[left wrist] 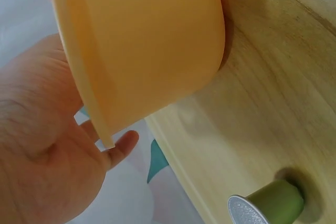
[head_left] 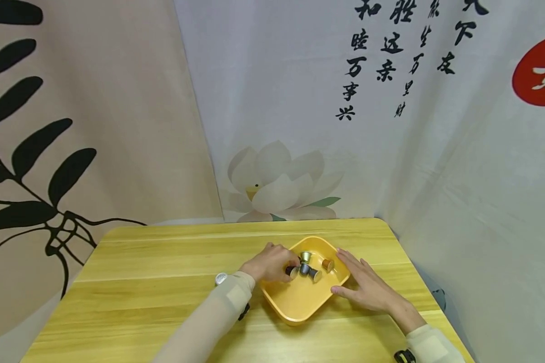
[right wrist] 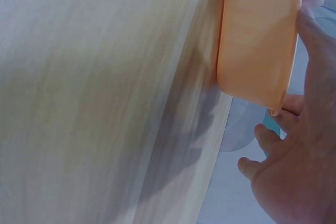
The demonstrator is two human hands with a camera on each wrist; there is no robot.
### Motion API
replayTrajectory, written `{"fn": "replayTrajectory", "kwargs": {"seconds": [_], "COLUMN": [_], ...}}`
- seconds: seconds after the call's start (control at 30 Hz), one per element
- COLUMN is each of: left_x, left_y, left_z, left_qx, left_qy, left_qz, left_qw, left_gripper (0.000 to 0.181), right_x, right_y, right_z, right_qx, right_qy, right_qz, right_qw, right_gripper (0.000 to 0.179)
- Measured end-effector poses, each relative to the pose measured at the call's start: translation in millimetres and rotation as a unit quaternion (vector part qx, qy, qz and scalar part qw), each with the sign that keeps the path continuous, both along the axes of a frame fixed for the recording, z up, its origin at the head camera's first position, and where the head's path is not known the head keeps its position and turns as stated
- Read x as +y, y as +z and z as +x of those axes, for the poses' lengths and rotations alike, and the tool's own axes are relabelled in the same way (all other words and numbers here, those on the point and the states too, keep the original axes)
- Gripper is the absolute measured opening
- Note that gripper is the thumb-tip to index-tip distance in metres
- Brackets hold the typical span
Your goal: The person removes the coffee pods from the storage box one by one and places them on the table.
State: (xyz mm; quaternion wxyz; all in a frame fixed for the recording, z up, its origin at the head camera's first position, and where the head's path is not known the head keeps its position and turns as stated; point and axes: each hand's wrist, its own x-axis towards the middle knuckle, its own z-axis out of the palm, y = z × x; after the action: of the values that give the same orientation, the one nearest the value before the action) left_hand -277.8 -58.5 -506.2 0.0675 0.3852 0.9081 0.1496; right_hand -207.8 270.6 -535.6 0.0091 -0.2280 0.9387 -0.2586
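A small dark cup-shaped capsule (head_left: 292, 272) is pinched in the grip of the left hand (head_left: 273, 263) at the left side of the rounded yellow-orange plastic tray (head_left: 295, 302). The right rim is touched by the right hand (head_left: 368, 286), fingers extended, seemingly for steadiness.

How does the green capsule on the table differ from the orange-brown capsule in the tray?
Colour: the green capsule has a green body; the orange-brown capsule does not.
Pose: the green capsule stands lid up; the orange-brown capsule lies on its side.
Place: the green capsule is on the table, the orange-brown capsule inside the tray.
Both are small and cup-shaped.
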Motion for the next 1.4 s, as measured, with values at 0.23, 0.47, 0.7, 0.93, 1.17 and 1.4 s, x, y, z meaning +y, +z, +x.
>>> {"fn": "replayTrajectory", "kwargs": {"seconds": [0.23,0.47,0.7,0.93,1.17,1.4], "left_x": [-0.8,-2.0,-3.5,-5.7,-6.3,-11.1], "left_y": [-3.5,-5.8,-7.4,-8.5,-5.3,0.8], "left_z": [0.8,2.5,3.0,1.8,3.8,7.9], "left_qx": [-0.012,-0.003,0.019,0.017,-0.015,-0.049], "left_qy": [-0.001,-0.010,-0.023,-0.033,-0.011,0.016], "left_qz": [-0.008,-0.017,-0.028,-0.010,0.023,0.090], "left_qw": [0.9999,0.9998,0.9992,0.9993,0.9996,0.9946], "left_gripper": [0.038,0.035,0.036,0.031,0.034,0.032], "right_x": [-1.2,-1.4,-2.0,-2.2,-1.9,-2.0], "right_y": [-0.6,-1.9,-2.5,-2.4,-1.2,1.6], "right_z": [0.9,1.9,1.6,0.9,0.8,1.8], "right_qx": [-0.002,-0.006,-0.003,-0.001,0.000,0.016], "right_qy": [-0.003,-0.004,-0.003,-0.001,-0.001,0.003], "right_qz": [0.000,-0.003,-0.004,-0.002,0.003,0.006], "right_qw": [1.0000,1.0000,1.0000,1.0000,1.0000,0.9998], "right_gripper": [0.102,0.101,0.101,0.102,0.101,0.100]}}
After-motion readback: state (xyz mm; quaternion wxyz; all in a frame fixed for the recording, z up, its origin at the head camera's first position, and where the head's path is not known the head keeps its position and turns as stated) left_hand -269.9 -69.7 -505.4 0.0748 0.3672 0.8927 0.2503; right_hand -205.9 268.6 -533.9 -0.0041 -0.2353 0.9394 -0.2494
